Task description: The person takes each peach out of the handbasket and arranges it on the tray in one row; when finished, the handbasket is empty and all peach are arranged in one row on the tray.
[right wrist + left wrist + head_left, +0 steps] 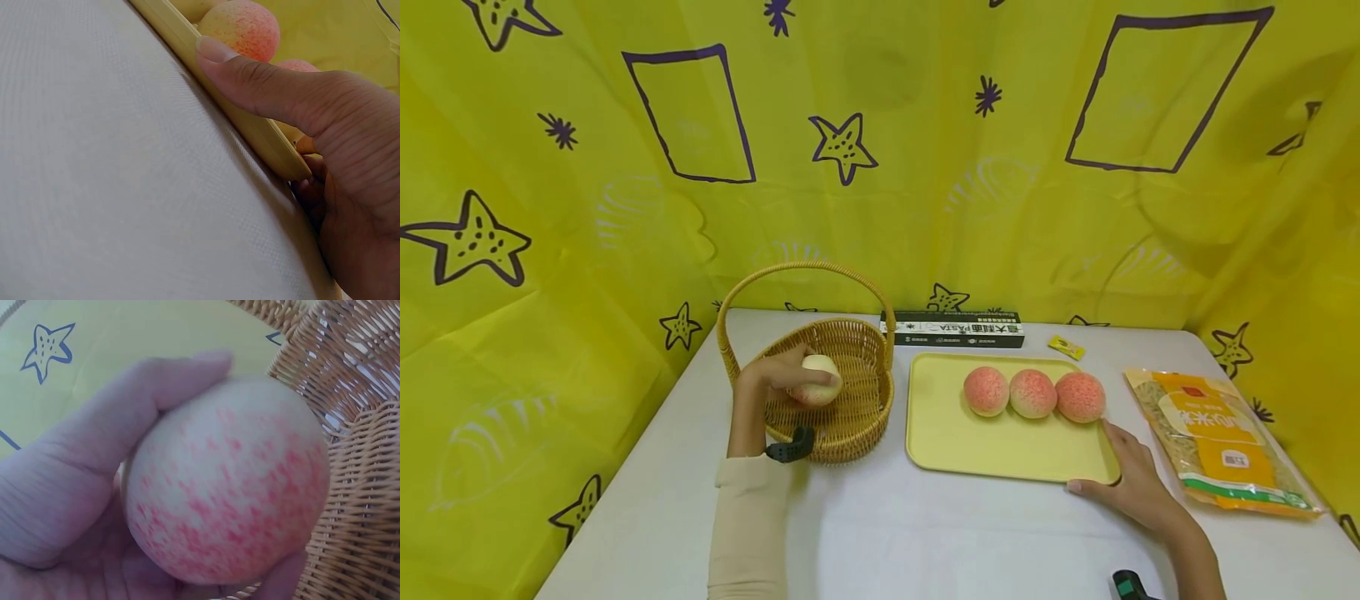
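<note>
My left hand (784,372) grips a pale peach with red speckles (231,494), thumb and fingers around its sides. It holds the peach within the wicker basket (863,417), a tan one with a tall arched handle; whether the fruit touches the bottom is hidden. At the right, my right hand (1138,483) grips the front right corner of a yellow tray (977,446). Its thumb (250,78) lies along the rim and the other fingers curl round the corner, partly hidden. Three pinkish peaches (1033,394) sit in a row on the tray's right half.
Behind the tray lies a dark pasta box (951,330), with a small yellow packet (1066,347) to its right. A bag of grain (1225,442) lies right of the tray. Yellow patterned curtains (910,208) enclose the white table (865,533).
</note>
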A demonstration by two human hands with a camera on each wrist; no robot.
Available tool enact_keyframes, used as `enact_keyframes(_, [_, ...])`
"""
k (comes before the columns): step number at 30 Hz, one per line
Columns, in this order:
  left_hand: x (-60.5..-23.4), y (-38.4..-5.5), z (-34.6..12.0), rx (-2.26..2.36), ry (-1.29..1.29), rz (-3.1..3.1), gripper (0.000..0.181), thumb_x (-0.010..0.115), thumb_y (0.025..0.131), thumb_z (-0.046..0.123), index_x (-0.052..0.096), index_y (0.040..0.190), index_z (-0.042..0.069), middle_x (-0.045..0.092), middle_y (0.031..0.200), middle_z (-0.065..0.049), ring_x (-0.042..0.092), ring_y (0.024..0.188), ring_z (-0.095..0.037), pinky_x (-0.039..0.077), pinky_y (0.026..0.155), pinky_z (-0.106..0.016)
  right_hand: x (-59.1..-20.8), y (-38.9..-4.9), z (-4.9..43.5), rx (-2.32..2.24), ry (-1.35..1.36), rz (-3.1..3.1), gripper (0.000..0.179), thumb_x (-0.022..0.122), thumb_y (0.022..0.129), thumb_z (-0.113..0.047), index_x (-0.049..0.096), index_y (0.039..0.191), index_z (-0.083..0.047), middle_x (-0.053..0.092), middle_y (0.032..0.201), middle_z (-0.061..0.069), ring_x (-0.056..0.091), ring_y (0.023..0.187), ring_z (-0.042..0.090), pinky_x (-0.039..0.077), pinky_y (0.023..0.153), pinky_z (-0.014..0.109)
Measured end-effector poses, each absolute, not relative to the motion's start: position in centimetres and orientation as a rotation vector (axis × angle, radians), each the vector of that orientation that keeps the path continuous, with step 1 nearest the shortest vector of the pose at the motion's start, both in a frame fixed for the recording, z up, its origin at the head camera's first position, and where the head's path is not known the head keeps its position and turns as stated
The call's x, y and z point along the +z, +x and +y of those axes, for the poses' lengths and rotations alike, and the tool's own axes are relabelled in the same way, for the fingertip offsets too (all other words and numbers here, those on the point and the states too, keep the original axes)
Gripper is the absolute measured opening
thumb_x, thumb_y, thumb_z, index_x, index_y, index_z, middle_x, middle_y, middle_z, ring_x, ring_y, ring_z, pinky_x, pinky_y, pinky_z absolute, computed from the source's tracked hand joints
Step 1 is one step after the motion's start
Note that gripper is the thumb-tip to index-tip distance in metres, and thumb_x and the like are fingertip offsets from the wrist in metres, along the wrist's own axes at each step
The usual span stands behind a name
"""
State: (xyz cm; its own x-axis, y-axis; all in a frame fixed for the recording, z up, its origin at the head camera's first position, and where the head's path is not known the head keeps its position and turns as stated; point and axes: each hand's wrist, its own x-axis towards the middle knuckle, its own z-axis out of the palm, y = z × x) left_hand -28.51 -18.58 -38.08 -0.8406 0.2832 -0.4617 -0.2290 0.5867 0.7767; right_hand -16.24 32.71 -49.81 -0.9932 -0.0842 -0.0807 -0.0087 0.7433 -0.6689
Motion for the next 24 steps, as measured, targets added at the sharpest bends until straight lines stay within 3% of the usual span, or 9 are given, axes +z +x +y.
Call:
enact_keyframes(11, [-37.1,-27.6,-17.6,1.347,0.299,2.283,0.047,0.07,0.089,0.025,0.043,0.123,0.006,0.049,0.12,-0.019,0.057,0.093,-0.026,0.056,0.07,-0.037,-49.8,-16.3,32.7,-1.092,-0.083,2.841,0.117,0.076,0.082,-0.044,-0.006,0.156,-0.005,0.009,0.151,0.04,0.01,0.133,0.059,0.019,0.099,0.075])
enact_keyframes(18, [-36.5,-27.0,-16.6,1.317,0.443,2.338,0.046,0.072,0.088,0.024,0.052,0.126,0.007,0.053,0.118,-0.017,0.055,0.09,-0.023,0.051,0.064,-0.032,-50.0,-16.2,32.6,-1.111,-0.103,2.849,0.117,0.077,0.082,-0.041,-0.007,0.156,-0.007,0.01,0.151,0.039,0.011,0.133,0.059,0.019,0.099,0.075])
enact_keyframes(24, [-36.4,-26.9,-15.6,1.371,0.401,2.277,0.044,0.069,0.091,0.029,0.054,0.129,0.013,0.053,0.12,-0.017,0.062,0.089,-0.024,0.058,0.069,-0.044,-50.0,-16.1,32.7,-1.118,-0.096,2.846,0.117,0.077,0.082,-0.041,-0.007,0.156,-0.007,0.009,0.151,0.039,0.009,0.134,0.059,0.018,0.099,0.075])
